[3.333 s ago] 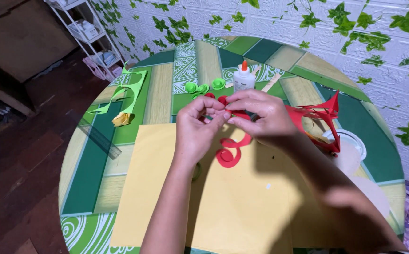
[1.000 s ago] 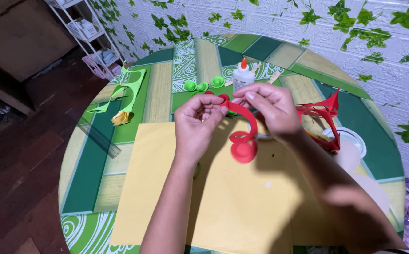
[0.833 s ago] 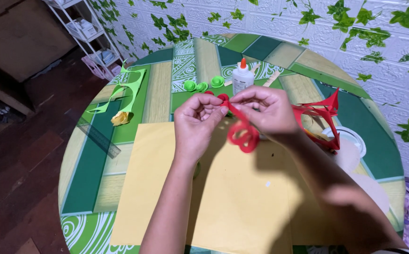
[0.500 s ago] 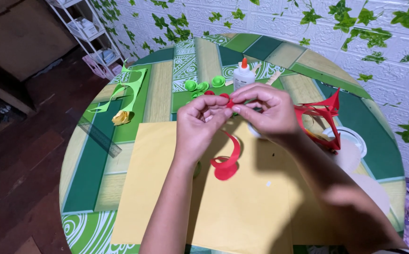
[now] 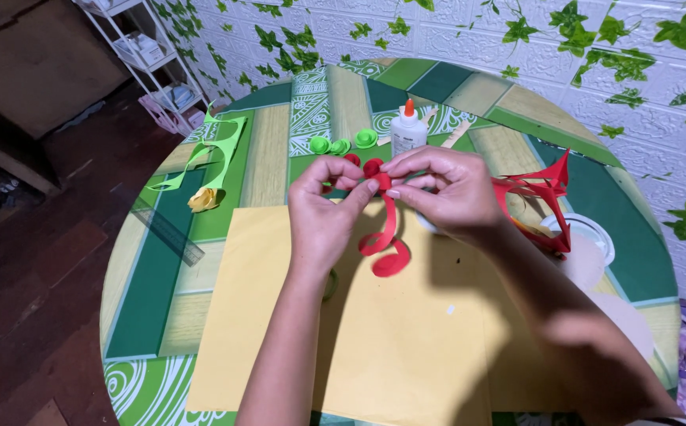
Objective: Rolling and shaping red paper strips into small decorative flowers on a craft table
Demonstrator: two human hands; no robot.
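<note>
Red paper spiral (image 5: 385,237) is pinched between left hand (image 5: 323,213) and right hand (image 5: 445,189) above yellow sheet (image 5: 374,347); top coiled tight, tail hanging unrolled. Finished green rolls (image 5: 341,143) lie on surface (image 5: 161,292).

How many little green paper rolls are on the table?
3. They sit in a row near the far edge, left of the glue bottle: left roll, middle roll, right roll. The hands could hide more behind them.
</note>
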